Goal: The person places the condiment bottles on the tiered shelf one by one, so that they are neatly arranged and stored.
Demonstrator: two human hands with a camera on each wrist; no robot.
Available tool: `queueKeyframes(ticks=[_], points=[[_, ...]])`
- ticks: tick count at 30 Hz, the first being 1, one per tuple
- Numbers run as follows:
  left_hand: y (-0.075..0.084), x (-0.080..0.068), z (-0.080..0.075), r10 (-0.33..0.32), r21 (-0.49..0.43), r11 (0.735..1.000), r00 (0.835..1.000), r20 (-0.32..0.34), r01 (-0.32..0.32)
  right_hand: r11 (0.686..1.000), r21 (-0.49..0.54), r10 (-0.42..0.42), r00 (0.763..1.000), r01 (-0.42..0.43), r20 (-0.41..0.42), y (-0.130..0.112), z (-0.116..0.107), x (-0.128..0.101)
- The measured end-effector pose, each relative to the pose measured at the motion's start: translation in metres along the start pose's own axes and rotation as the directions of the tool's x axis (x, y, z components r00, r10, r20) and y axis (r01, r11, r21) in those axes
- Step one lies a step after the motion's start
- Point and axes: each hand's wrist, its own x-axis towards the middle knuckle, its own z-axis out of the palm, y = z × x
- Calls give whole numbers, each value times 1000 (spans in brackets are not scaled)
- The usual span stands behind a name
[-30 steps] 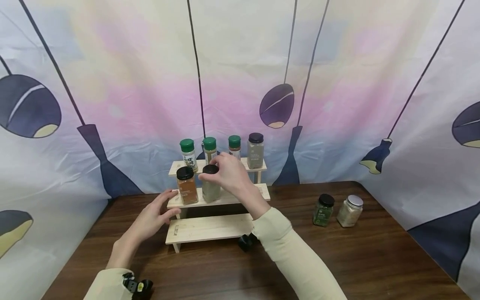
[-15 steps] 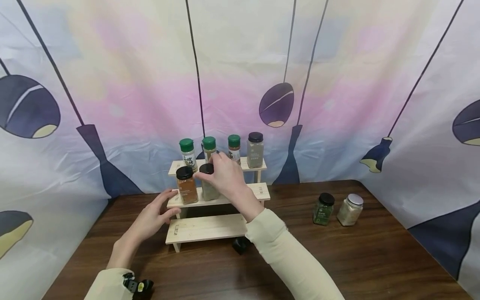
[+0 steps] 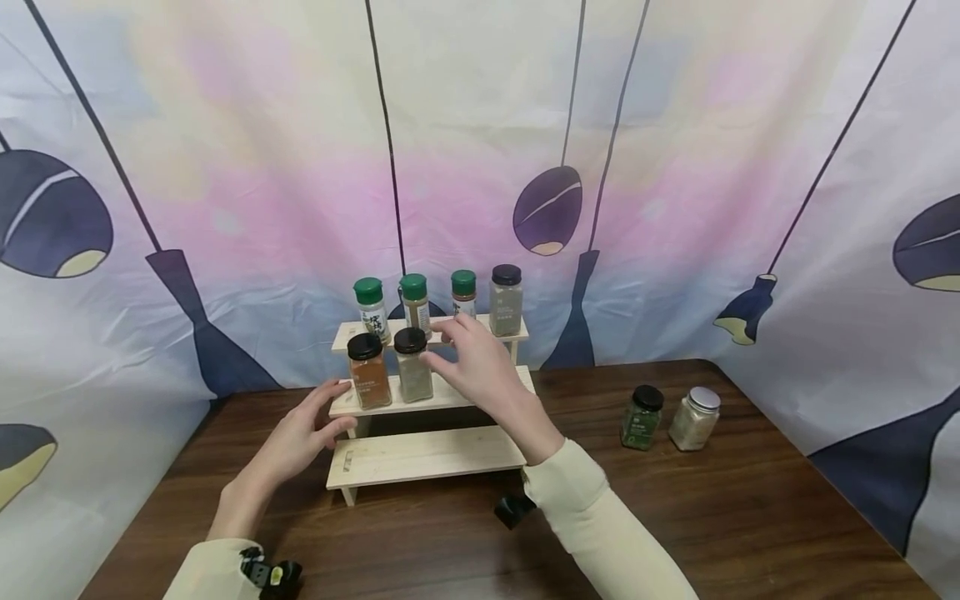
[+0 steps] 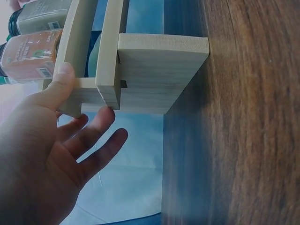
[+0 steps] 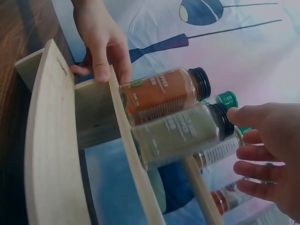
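A three-tier wooden spice rack [image 3: 427, 457] stands on the table. My left hand [image 3: 294, 442] holds the left end of its middle tier, thumb at the front edge [image 4: 61, 84] and fingers around the end. On that tier stand a pepper jar with orange-brown powder [image 3: 371, 379] and, right beside it, a jar of grey-green powder [image 3: 415, 377], both black-lidded and upright. My right hand [image 3: 483, 362] is just right of the grey-green jar, fingers spread and holding nothing. Its thumb tip [image 5: 236, 114] is right at that jar's black lid in the right wrist view.
The top tier carries several green-capped shakers [image 3: 372, 312] and a black-lidded jar of pale powder [image 3: 506, 302]. To the right on the brown table [image 3: 420, 550] stand a green jar [image 3: 642, 418] and a silver-lidded jar [image 3: 695, 420]. A patterned cloth [image 3: 300, 167] hangs behind.
My right hand has shifted the grey-green jar slightly left toward the pepper jar, then let go of its lid and drawn back to the right. The left hand stays at the rack's end.
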Motion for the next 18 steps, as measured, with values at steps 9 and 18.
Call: queueKeyframes(ticks=[9, 18], points=[[-2, -1, 3, 0, 1, 1000, 1000, 0, 0, 999, 21, -43, 994, 46, -104, 24, -5, -29], [-3, -1, 1, 5, 14, 1000, 1000, 0, -5, 996, 20, -86, 974, 92, -209, 44, -9, -52]])
